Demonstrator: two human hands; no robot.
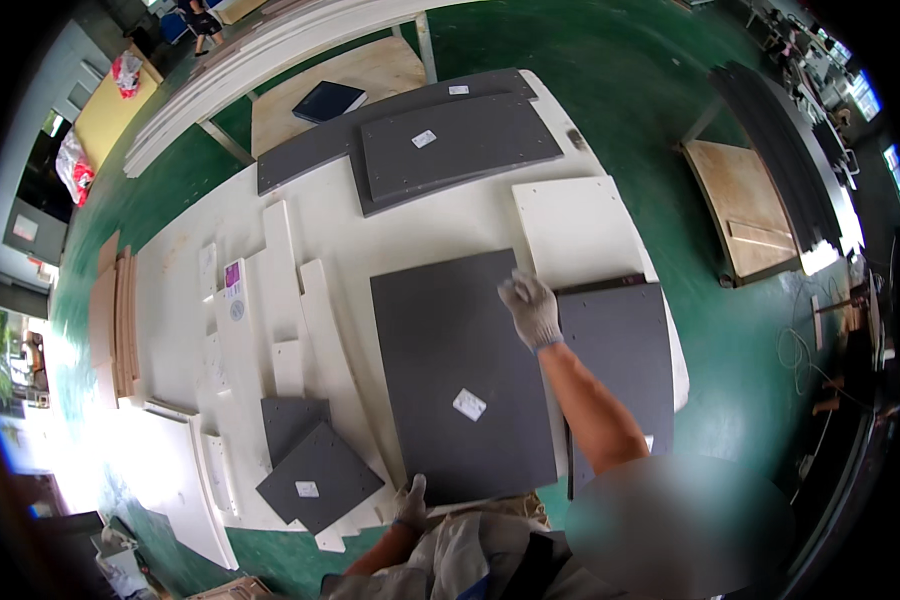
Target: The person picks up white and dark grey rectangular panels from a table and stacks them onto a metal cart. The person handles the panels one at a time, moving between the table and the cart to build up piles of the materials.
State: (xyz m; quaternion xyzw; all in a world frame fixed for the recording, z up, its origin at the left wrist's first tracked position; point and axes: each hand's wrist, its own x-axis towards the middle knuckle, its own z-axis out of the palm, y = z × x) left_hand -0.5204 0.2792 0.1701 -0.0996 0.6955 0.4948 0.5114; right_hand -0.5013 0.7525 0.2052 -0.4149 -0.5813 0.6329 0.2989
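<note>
A large dark grey panel (pixel 450 340) with a white label lies in front of me on the white worktable. My left hand (pixel 410 502), in a pale work glove, grips its near edge by the left corner, thumb up and other fingers mostly hidden. At the panel's right edge, towards the far corner, is my gloved right hand (pixel 528 305); its fingers are curled at the edge and slightly blurred. Just right of this panel lies another dark grey panel (pixel 615 350), partly under my right forearm. A white panel (pixel 575 225) lies beyond it.
Stacked dark grey panels (pixel 460 150) occupy the table's far end. White strips (pixel 280 270) lie left of centre, with two small grey panels (pixel 320 475) nearer me. Brown boards (pixel 115 320) stand along the left side. A loaded cart (pixel 740 200) stands right; another person (pixel 202 22) is far off.
</note>
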